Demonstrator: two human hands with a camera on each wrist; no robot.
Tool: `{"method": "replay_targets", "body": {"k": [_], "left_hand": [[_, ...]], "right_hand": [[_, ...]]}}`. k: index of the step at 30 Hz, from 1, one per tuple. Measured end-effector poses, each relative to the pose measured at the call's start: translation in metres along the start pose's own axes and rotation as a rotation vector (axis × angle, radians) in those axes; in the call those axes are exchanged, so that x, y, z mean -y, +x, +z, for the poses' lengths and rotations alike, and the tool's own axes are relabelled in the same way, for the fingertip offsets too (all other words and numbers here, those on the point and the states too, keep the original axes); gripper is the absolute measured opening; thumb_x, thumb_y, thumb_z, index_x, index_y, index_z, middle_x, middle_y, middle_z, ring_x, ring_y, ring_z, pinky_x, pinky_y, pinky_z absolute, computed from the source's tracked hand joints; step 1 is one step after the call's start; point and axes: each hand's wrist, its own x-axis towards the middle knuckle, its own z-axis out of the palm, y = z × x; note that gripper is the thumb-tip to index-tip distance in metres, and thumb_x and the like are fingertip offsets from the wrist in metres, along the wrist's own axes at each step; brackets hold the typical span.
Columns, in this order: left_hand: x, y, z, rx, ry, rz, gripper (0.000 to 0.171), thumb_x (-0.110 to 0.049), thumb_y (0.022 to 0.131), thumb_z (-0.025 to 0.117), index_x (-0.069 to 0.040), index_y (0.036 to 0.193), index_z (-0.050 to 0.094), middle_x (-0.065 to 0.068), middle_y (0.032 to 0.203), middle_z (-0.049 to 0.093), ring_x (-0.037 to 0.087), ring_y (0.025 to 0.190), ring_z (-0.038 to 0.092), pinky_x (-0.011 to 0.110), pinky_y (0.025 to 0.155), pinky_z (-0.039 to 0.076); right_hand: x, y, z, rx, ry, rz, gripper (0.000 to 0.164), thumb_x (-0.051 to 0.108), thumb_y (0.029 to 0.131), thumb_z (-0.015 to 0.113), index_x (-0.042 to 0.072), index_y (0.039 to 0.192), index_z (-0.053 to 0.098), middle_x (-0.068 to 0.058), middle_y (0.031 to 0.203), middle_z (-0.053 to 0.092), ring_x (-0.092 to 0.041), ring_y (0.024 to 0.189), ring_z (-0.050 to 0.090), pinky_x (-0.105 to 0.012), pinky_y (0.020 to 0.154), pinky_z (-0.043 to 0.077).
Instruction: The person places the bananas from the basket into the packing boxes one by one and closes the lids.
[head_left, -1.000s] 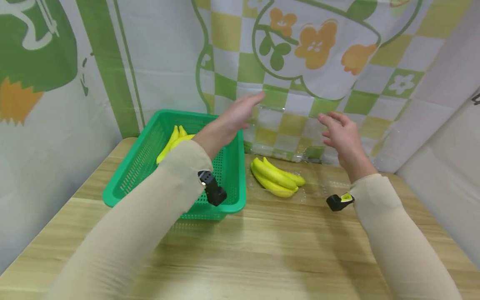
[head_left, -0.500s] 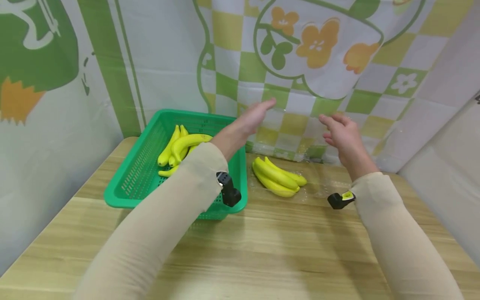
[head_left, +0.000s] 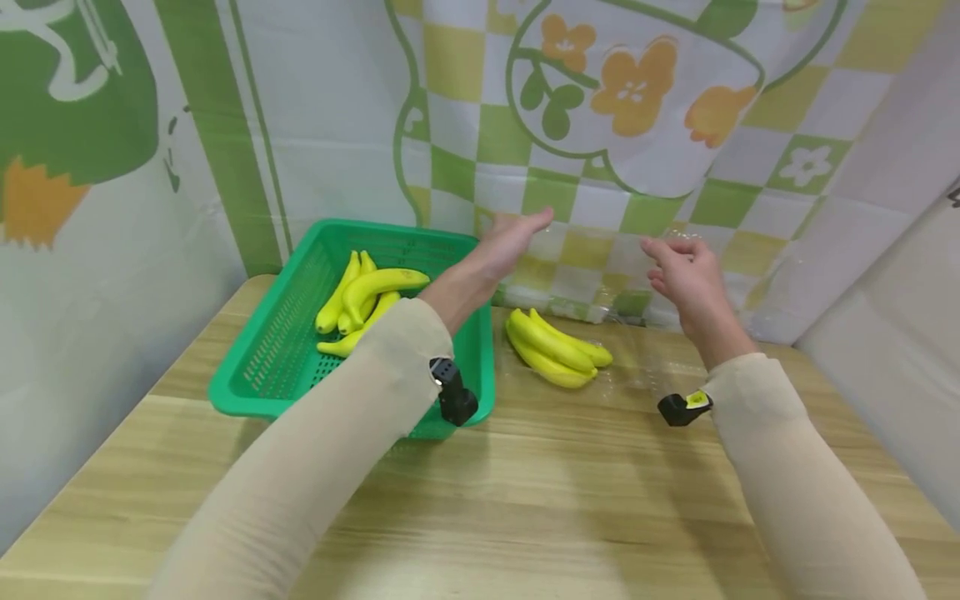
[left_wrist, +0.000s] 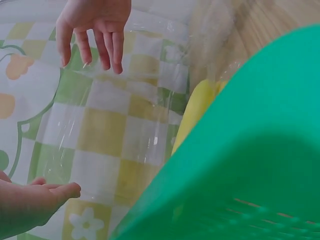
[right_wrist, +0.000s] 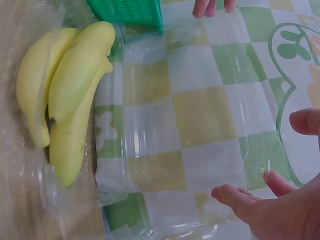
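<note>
A clear plastic box stands against the back wall, its lid [right_wrist: 200, 120] raised and its base [head_left: 637, 367] on the table. Several yellow bananas [head_left: 555, 350] lie in the base. My left hand [head_left: 498, 250] is at the lid's left side, fingers mostly straight. On the opposite side is my right hand [head_left: 686, 279], its fingers loosely bent and apart, near or touching the lid's edge. The left wrist view has both hands facing each other across the lid. Transparency makes exact contact hard to see.
Left of the box stands a green plastic basket [head_left: 247, 407] with more bananas [head_left: 386, 283] inside; my left forearm passes over it. A patterned curtain [head_left: 457, 67] hangs right behind the box. The wooden table [head_left: 525, 500] extends toward me.
My left hand has moved right and slightly down, away from above the basket, so more bananas there show. My right hand has dropped only slightly.
</note>
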Motion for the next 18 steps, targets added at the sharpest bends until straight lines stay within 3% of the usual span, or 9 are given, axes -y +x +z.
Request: {"method": "replay_targets", "body": {"k": [4,7,9,12,13,14,15,16,18], "left_hand": [[0.003,-0.004,0.003,-0.008,0.041,-0.045,0.091,-0.058,0.107,0.049,-0.012,0.172,0.005,0.007,0.182,-0.006,0.033,0.168,0.000,0.056,0.136,0.004],[0.004,-0.006,0.003,-0.005,0.086,-0.076,0.090,-0.058,0.108,0.046,-0.012,0.172,0.003,0.005,0.181,-0.010,0.032,0.168,-0.005,0.055,0.136,0.002],[0.004,-0.007,0.003,0.008,0.131,-0.092,0.085,-0.057,0.109,0.044,-0.012,0.172,0.010,0.005,0.182,-0.006,0.032,0.169,-0.003,0.054,0.136,0.003],[0.004,-0.008,0.004,0.073,0.190,-0.121,0.076,-0.056,0.110,0.041,-0.014,0.171,0.023,0.008,0.181,0.012,0.033,0.167,0.016,0.051,0.136,0.017],[0.004,-0.008,0.004,0.095,0.205,-0.129,0.073,-0.056,0.111,0.040,-0.015,0.170,0.027,0.012,0.172,0.036,0.031,0.157,0.039,0.046,0.131,0.031],[0.004,-0.009,0.005,0.124,0.210,-0.137,0.070,-0.055,0.112,0.039,-0.015,0.169,0.030,0.015,0.152,0.057,0.027,0.136,0.060,0.040,0.120,0.044],[0.004,-0.009,0.005,0.155,0.216,-0.147,0.069,-0.055,0.112,0.038,-0.015,0.168,0.031,0.013,0.123,0.068,0.023,0.108,0.068,0.034,0.106,0.051],[0.005,-0.009,0.006,0.186,0.213,-0.153,0.068,-0.054,0.113,0.038,-0.014,0.168,0.032,0.007,0.093,0.066,0.016,0.080,0.063,0.028,0.088,0.052],[0.006,-0.010,0.006,0.227,0.217,-0.165,0.068,-0.052,0.113,0.037,-0.011,0.168,0.031,-0.005,0.065,0.036,0.009,0.055,0.031,0.024,0.067,0.037]], "right_hand": [[-0.005,-0.003,-0.004,0.003,0.000,0.009,0.080,0.052,0.104,0.060,0.000,0.156,0.027,-0.022,0.171,0.030,-0.040,0.156,0.041,-0.040,0.128,0.038],[-0.010,-0.006,-0.008,0.004,-0.016,0.010,0.060,0.052,0.104,0.060,0.007,0.138,0.039,-0.021,0.158,0.041,-0.038,0.151,0.047,-0.039,0.126,0.042],[-0.013,-0.008,-0.010,0.003,-0.049,0.010,0.048,0.052,0.105,0.059,0.012,0.125,0.043,-0.016,0.144,0.049,-0.032,0.139,0.058,-0.038,0.122,0.046],[-0.018,-0.010,-0.013,0.000,-0.086,0.014,0.038,0.049,0.106,0.057,0.014,0.114,0.046,-0.007,0.126,0.052,-0.016,0.113,0.067,-0.032,0.114,0.053],[-0.020,-0.011,-0.014,0.001,-0.091,0.020,0.038,0.048,0.107,0.056,0.012,0.112,0.047,-0.006,0.122,0.052,-0.010,0.105,0.066,-0.029,0.111,0.054],[-0.021,-0.011,-0.014,0.001,-0.097,0.024,0.037,0.047,0.107,0.056,0.012,0.111,0.048,-0.006,0.121,0.052,-0.007,0.100,0.066,-0.027,0.108,0.056],[-0.022,-0.011,-0.014,0.003,-0.102,0.027,0.036,0.045,0.107,0.055,0.010,0.111,0.049,-0.006,0.121,0.052,-0.005,0.097,0.066,-0.024,0.106,0.056],[-0.024,-0.011,-0.015,0.003,-0.108,0.032,0.036,0.044,0.108,0.055,0.009,0.111,0.050,-0.006,0.119,0.053,-0.004,0.095,0.066,-0.023,0.104,0.057],[-0.027,-0.011,-0.015,0.005,-0.127,0.046,0.036,0.042,0.107,0.056,0.006,0.111,0.052,-0.006,0.117,0.056,-0.005,0.095,0.067,-0.022,0.102,0.058]]}}
